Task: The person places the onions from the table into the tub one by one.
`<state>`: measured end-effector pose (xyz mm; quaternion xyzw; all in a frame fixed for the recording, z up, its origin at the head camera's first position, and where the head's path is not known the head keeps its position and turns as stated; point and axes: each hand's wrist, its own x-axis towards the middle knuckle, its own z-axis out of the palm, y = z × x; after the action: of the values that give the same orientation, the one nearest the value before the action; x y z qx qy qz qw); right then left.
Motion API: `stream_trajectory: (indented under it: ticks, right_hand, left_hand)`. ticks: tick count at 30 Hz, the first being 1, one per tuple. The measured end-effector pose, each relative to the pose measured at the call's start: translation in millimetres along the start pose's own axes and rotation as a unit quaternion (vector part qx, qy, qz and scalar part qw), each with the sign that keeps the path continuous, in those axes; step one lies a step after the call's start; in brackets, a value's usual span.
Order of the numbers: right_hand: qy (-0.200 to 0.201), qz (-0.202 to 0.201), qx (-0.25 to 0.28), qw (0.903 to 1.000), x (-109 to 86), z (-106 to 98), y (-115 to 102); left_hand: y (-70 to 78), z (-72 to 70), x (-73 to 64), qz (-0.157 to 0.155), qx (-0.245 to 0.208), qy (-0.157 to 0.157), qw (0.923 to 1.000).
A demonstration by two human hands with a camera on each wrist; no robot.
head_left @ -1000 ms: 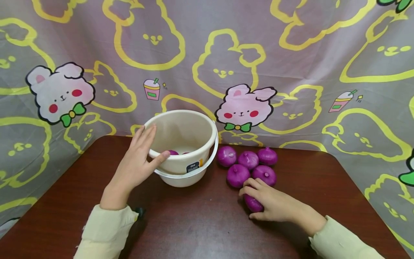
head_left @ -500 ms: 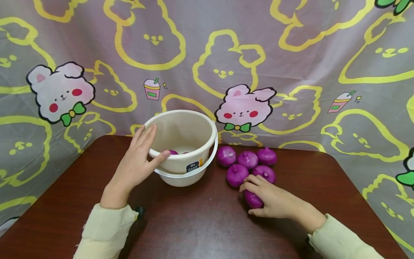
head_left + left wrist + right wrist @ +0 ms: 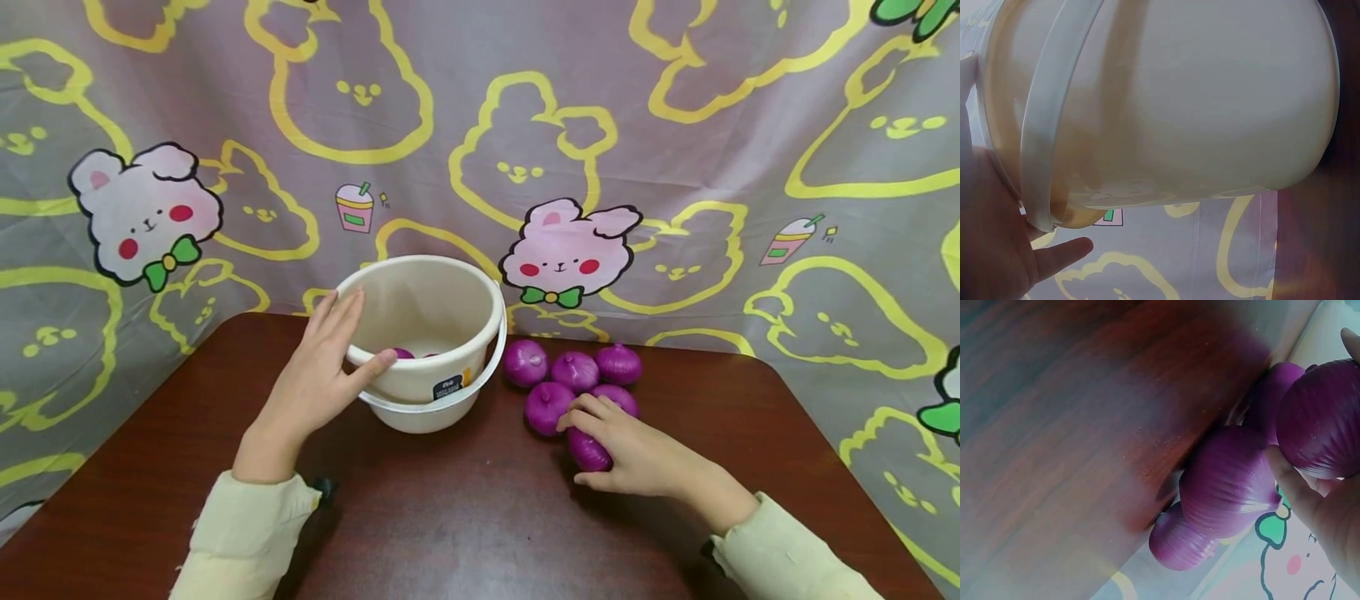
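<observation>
A purple onion is in my right hand, gripped between curled fingers and thumb. In the right wrist view this onion appears off the table, close to other onions. Several more purple onions sit in a cluster just beyond that hand. To the left stands a cream bucket with a white handle. Spread, fairly straight fingers of my left hand rest on the bucket's left rim. Inside the bucket the tops of purple onions show; the rest is hidden by the front wall.
The dark brown wooden table carries everything. Behind and at both sides hangs a grey curtain with yellow outlines and cartoon rabbits, close to the table's back edge.
My right hand has risen slightly with the onion in its grip, now covering more of the onion behind. The left hand and the bucket have stayed in place.
</observation>
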<state>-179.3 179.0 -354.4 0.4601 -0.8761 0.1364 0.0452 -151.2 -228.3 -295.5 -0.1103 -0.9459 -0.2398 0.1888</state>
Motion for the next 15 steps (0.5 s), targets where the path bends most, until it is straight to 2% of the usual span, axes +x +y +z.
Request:
stream_trajectory:
  ticks: [15]
  right_hand:
    - [0.031,0.006,0.015,0.9994,5.4,-1.4,3.3]
  left_hand:
    - [-1.0,1.5,-0.3,0.003,0.002,0.004,1.0]
